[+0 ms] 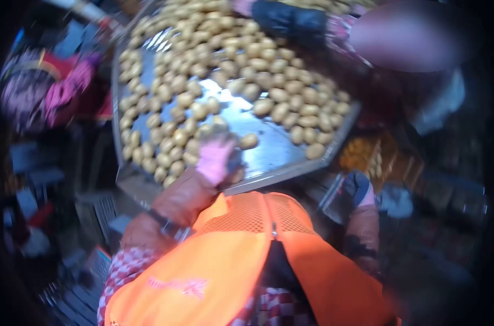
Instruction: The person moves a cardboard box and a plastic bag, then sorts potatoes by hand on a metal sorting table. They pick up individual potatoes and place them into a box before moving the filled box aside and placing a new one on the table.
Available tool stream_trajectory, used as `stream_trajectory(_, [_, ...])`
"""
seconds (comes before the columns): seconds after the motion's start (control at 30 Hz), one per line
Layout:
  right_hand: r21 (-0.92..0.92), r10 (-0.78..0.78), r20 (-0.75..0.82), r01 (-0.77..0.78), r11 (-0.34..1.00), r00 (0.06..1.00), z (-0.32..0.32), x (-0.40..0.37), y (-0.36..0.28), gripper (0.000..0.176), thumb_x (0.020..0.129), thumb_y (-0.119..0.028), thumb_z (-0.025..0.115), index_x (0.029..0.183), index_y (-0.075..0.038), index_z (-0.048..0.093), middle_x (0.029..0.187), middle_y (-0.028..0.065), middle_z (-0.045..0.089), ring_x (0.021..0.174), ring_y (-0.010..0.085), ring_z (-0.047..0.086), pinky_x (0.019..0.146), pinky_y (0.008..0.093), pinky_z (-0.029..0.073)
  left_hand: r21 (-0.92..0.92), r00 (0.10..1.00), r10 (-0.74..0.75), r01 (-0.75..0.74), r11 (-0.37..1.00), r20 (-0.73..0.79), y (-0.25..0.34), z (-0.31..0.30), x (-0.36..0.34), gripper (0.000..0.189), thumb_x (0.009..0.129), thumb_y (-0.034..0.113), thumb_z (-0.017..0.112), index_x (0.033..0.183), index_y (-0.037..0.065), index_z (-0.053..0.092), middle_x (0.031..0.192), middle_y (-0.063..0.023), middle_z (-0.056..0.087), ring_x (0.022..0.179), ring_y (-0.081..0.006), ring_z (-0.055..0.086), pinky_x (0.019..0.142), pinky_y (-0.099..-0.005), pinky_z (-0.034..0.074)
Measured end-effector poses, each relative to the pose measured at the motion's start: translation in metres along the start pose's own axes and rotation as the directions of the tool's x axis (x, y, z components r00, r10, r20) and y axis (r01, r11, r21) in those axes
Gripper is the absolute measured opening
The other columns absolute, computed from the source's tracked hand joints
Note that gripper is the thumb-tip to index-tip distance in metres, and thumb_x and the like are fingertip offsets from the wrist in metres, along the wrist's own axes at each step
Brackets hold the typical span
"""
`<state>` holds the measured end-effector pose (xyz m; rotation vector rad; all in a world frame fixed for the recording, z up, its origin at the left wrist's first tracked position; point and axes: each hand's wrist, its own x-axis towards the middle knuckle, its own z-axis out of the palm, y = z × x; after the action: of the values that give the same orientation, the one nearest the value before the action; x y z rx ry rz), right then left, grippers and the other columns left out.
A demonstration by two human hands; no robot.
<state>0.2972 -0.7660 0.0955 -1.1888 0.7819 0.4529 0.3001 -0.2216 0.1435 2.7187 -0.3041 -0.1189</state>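
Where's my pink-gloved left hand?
In the head view, your left hand is left of centre, by the near edge of the shiny metal table, beside round tan produce.

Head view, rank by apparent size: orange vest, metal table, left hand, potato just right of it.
Unranked at top: metal table and orange vest; vest is nearer the camera.
Then left hand.
Smallest: potato.

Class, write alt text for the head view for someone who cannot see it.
The wearer's gloved left hand is among yellowish, potato-like items on a metal-rimmed table; the gloved right hand is outside its rim. Another person's arm reaches over it.
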Motion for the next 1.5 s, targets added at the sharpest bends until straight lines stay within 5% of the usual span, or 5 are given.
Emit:
stream_trajectory(0.33, [-0.601,-0.284,0.675,0.731,0.323,0.681,0.331,0.014,-0.033,0.029,0.101,-0.012,0.065,0.127,0.001,0.066,0.117,0.0116,0.071,0.107,0.0205,0.066,0.097,0.0326,0.052,-0.091,0.708,-0.659,0.661,0.745,-0.255,-0.086,0.023,-0.093,0.067,0.085,0.049,0.073,0.142,0.017,0.057,0.150,-0.0172,0.049,0.141,-0.0384,0.042,0.116,-0.0616,0.029])
stream_trajectory(0.7, [-0.847,-0.581,0.526,0.325,-0.420,0.622,0.408,0.087,-0.018,0.085,0.081,-0.056,0.078,0.152,-0.019,0.047,0.156,0.0323,0.034,0.136,0.0509,0.045,0.109,0.0532,0.044,0.072,0.783,-0.584,0.609,0.790,-0.215,-0.104,0.012,-0.107,0.054,0.087,0.042,0.071,0.137,0.025,0.061,0.156,-0.0134,0.042,0.147,-0.0432,0.031,0.116,-0.0662,0.025])
stream_trajectory(1.03, [-0.631,0.074,0.702,0.667,-0.397,0.708,0.396,0.002,0.030,0.063,0.085,-0.028,0.073,0.144,-0.019,0.054,0.157,0.0261,0.034,0.136,0.0523,0.041,0.113,0.0529,0.041,-0.011,0.825,-0.520,0.531,0.847,-0.224,-0.136,-0.030,0.059,0.056,0.093,0.040,0.068,0.145,0.022,0.055,0.161,-0.0187,0.035,0.146,-0.0399,0.037,0.121,-0.0614,0.024])
stream_trajectory(1.37, [-0.577,-0.170,0.707,0.699,0.422,0.686,0.439,0.048,-0.003,0.041,0.099,-0.019,0.064,0.137,-0.003,0.060,0.125,0.0167,0.065,0.117,0.0260,0.062,0.100,0.0390,0.049,-0.099,0.783,-0.560,0.556,0.825,-0.271,-0.101,0.013,-0.075,0.065,0.084,0.039,0.077,0.144,0.022,0.057,0.153,-0.0204,0.045,0.142,-0.0478,0.038,0.117,-0.0619,0.029])
stream_trajectory(1.5, [-0.418,-0.057,0.826,0.543,-0.728,0.560,0.491,0.023,0.045,0.067,0.091,-0.033,0.069,0.148,-0.006,0.047,0.146,0.0247,0.049,0.140,0.0431,0.041,0.117,0.0637,0.029,-0.006,0.926,-0.371,0.371,0.928,-0.074,-0.083,0.000,-0.091,0.060,0.083,0.034,0.078,0.139,0.021,0.060,0.153,-0.0192,0.044,0.142,-0.0485,0.036,0.116,-0.0602,0.031])
